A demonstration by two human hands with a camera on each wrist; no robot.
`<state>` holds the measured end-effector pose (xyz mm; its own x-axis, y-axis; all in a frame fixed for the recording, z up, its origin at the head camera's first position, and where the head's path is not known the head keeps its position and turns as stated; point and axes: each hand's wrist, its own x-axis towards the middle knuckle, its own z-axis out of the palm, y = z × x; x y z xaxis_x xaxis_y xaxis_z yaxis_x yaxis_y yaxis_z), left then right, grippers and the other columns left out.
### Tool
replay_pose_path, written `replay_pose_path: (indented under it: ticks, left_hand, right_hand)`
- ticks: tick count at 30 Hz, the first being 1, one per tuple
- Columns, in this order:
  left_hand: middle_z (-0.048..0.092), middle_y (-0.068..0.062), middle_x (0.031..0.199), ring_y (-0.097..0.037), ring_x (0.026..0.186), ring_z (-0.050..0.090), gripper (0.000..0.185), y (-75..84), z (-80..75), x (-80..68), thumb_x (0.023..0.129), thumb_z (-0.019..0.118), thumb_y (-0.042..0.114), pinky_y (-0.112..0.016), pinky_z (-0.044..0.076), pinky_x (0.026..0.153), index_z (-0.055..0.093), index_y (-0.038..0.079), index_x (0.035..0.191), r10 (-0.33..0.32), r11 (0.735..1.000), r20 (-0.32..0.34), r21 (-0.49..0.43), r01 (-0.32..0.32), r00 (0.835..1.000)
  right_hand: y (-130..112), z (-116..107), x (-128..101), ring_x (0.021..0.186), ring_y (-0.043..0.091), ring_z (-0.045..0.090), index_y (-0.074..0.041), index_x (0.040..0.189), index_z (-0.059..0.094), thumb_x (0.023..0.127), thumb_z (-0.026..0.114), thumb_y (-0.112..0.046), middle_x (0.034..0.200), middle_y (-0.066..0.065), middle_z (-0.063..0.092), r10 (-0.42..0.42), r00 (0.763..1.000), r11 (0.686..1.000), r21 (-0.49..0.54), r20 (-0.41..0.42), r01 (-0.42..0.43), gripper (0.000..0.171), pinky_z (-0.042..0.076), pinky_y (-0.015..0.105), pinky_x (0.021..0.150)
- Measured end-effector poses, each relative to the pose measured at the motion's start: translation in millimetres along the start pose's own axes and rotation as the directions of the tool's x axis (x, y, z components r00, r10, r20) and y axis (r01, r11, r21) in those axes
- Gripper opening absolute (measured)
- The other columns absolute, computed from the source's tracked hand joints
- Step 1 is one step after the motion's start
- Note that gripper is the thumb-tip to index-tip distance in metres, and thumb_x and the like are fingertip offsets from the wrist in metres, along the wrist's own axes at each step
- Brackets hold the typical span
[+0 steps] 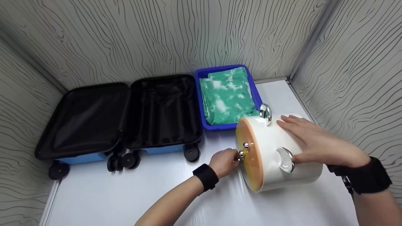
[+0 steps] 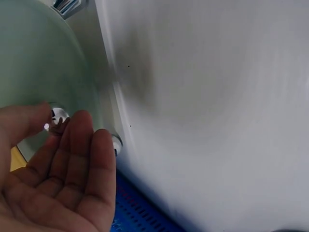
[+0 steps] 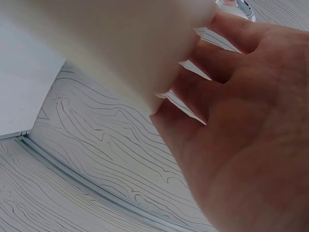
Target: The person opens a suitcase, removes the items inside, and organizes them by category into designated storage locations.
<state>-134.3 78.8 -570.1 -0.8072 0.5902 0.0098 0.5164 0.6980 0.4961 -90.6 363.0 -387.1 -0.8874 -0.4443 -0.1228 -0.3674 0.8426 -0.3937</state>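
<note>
A white pot (image 1: 276, 138) with silver side handles lies on its side, its orange-tinted lid (image 1: 251, 169) facing left. In the left wrist view the lid's face (image 2: 43, 58) looks pale green. Two silver balls stand out from the lid; my left hand (image 1: 223, 163) pinches the nearer silver ball (image 1: 241, 153) between thumb and fingertips. The other left fingers lie side by side, palm showing in the left wrist view. My right hand (image 1: 320, 142) rests spread on the pot's side, behind the near handle (image 1: 286, 160). In the right wrist view its fingertips touch the white wall.
An opened suitcase (image 1: 163, 110) with black lining, blue shell and black wheels lies at the left. Behind the pot stands a blue basket (image 1: 220, 126) holding folded green-and-white cloth (image 1: 226, 97). Wood-grain patterned walls (image 1: 141, 37) enclose the white table (image 1: 125, 194).
</note>
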Motion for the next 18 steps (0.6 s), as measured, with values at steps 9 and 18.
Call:
replay_pose_path:
  ticks: [9,18]
  left_hand:
    - [0.073,-0.001,0.100,-0.015,0.088,0.068,0.019,0.3,-12.8,-13.7,0.096,0.070,0.022,-0.029,0.054,0.072,0.074,0.015,0.113,0.132,0.984,0.092,0.105,-0.142,0.987]
    - [0.050,-0.014,0.152,-0.032,0.143,0.042,0.064,-17.4,-64.4,-39.7,0.100,0.066,0.038,-0.047,0.032,0.118,0.048,0.006,0.153,0.121,0.957,-0.010,0.266,-0.114,0.993]
  right_hand:
    - [0.4,-3.9,2.2,0.150,0.043,0.023,-0.011,0.160,0.037,0.074,0.085,-0.032,0.163,0.018,0.032,0.001,1.000,1.000,0.001,0.017,-0.001,0.100,0.024,0.068,0.113]
    - [-12.5,-26.4,13.2,0.142,0.043,0.039,-0.005,0.151,0.050,0.095,0.067,-0.054,0.152,0.019,0.049,0.049,0.998,0.995,0.088,0.048,-0.053,0.076,0.032,0.065,0.110]
